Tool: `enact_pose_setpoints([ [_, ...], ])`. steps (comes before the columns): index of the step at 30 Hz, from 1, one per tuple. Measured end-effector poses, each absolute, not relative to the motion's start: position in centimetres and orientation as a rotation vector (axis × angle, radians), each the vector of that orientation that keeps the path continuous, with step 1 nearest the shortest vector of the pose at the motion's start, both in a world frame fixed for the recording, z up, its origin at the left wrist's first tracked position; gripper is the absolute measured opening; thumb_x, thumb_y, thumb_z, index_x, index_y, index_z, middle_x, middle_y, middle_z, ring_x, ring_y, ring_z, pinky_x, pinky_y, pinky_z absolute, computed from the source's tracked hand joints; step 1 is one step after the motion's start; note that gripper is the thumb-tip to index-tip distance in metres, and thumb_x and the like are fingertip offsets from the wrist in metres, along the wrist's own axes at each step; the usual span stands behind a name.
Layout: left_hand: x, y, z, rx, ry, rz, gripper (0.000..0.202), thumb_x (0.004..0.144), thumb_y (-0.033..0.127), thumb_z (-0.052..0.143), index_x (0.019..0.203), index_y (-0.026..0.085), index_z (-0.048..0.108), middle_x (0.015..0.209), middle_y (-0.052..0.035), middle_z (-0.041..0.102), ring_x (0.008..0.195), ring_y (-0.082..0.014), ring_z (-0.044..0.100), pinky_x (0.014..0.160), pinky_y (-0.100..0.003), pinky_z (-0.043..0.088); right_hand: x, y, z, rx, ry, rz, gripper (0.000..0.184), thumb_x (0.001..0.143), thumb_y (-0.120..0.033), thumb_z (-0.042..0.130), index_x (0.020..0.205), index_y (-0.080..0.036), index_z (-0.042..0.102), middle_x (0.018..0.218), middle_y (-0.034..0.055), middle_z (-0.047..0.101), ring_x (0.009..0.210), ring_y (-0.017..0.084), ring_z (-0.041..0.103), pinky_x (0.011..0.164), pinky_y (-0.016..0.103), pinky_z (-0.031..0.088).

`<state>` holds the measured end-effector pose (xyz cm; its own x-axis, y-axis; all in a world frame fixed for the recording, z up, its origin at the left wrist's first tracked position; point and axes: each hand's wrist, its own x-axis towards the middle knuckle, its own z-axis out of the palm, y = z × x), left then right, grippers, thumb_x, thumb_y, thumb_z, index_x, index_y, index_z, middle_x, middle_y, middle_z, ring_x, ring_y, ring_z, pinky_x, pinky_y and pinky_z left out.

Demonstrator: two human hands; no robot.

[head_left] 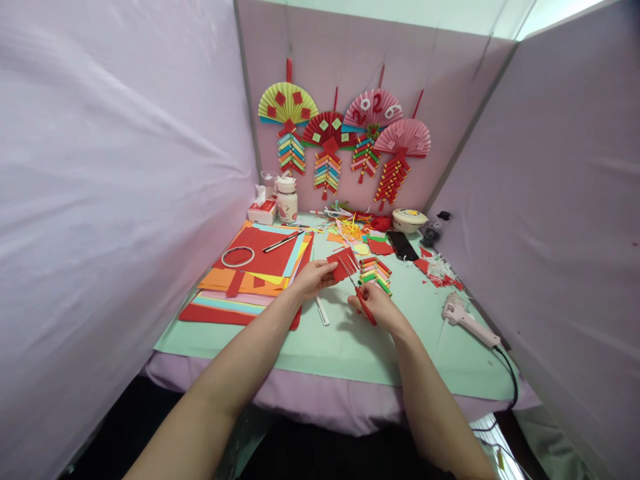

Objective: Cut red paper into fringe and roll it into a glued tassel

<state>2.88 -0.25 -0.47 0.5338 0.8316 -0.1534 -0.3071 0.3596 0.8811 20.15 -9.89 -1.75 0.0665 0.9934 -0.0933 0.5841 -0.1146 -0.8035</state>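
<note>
My left hand [313, 278] pinches a small piece of red paper [341, 264] above the green mat [350, 347]. My right hand [373, 303] grips red-handled scissors [361, 295], whose blades point up into the red paper's edge. Just right of the paper lies a stack of folded coloured strips [376, 273]. A white stick [321, 310] rests on the mat between my hands.
A pile of coloured paper sheets [250, 280] with a ring [238, 257] lies at left. A glue gun [465, 317] with its cord sits at right. Paper scraps, a phone [401, 245], a bowl [409, 219] and a jar [287, 199] stand at the back. Paper fans [330, 130] hang on the wall.
</note>
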Motion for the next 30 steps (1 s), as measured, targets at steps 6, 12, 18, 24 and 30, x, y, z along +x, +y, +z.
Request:
enact_pose_setpoints([
  [6, 2.84, -0.30, -0.54, 0.953, 0.678, 0.786, 0.017, 0.078, 0.025, 0.071, 0.082, 0.010, 0.065, 0.079, -0.0081, 0.071, 0.069, -0.0119, 0.065, 0.072, -0.025, 0.052, 20.12, -9.89, -1.72, -1.777, -1.511, 0.966, 0.033, 0.075, -0.050, 0.061, 0.074, -0.021, 0.045, 0.059, 0.0000, 0.063, 0.050, 0.013, 0.055, 0.043, 0.021, 0.035],
  [12, 2.86, -0.31, -0.52, 0.924, 0.665, 0.782, 0.011, 0.081, 0.020, 0.066, 0.079, 0.009, 0.065, 0.076, -0.0075, 0.070, 0.068, -0.0121, 0.066, 0.068, -0.024, 0.053, 20.20, -9.82, -1.51, -1.808, -1.519, 0.926, 0.036, 0.072, -0.053, 0.063, 0.072, -0.021, 0.046, 0.056, -0.0002, 0.062, 0.048, 0.013, 0.054, 0.043, 0.021, 0.035],
  [18, 2.82, -0.44, -0.32, 0.917, 0.680, 0.791, 0.011, 0.079, 0.021, 0.068, 0.078, 0.010, 0.065, 0.074, -0.0069, 0.070, 0.064, -0.0114, 0.065, 0.066, -0.023, 0.052, 20.14, -9.88, -1.43, -1.816, -1.525, 0.885, 0.037, 0.072, -0.053, 0.064, 0.071, -0.021, 0.045, 0.056, -0.0004, 0.062, 0.050, 0.013, 0.055, 0.045, 0.021, 0.035],
  [24, 2.85, -0.26, -0.51, 0.919, 0.676, 0.796, 0.011, 0.079, 0.020, 0.068, 0.076, 0.010, 0.065, 0.073, -0.0064, 0.069, 0.064, -0.0117, 0.065, 0.065, -0.023, 0.052, 19.98, -9.90, -1.32, -1.840, -1.522, 0.865, 0.037, 0.071, -0.054, 0.063, 0.071, -0.021, 0.046, 0.055, -0.0007, 0.062, 0.050, 0.013, 0.054, 0.044, 0.021, 0.035],
  [30, 2.86, -0.42, -0.31, 0.931, 0.670, 0.799, 0.011, 0.079, 0.020, 0.068, 0.075, 0.010, 0.064, 0.071, -0.0066, 0.069, 0.063, -0.0114, 0.064, 0.066, -0.024, 0.052, 20.10, -9.80, -1.38, -1.857, -1.544, 0.840, 0.037, 0.072, -0.054, 0.063, 0.070, -0.021, 0.046, 0.055, -0.0006, 0.062, 0.050, 0.013, 0.054, 0.046, 0.022, 0.033],
])
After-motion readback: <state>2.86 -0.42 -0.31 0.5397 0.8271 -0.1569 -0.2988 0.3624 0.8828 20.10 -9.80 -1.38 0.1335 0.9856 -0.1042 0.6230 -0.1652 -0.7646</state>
